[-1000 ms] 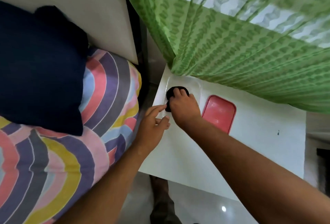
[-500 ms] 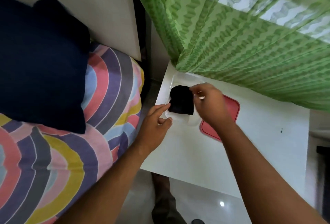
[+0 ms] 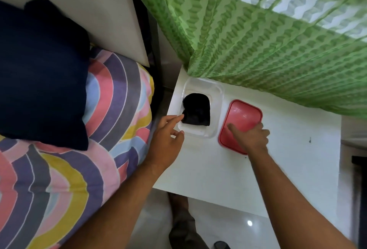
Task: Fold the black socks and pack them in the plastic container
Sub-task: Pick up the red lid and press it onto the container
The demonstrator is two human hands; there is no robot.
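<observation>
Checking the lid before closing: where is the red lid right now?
In the head view the red lid lies flat on the white table, just right of the clear plastic container, with the right hand resting on its near edge.

A flat white rectangular table [image 3: 228, 169] carries a clear plastic rectangular container [image 3: 217, 109] at its far left corner, and just right of it, slightly apart, a pink-red rounded-rectangle plastic lid [image 3: 245, 114]. A patterned green curtain [image 3: 258, 50] drapes over the table's far edge.
</observation>
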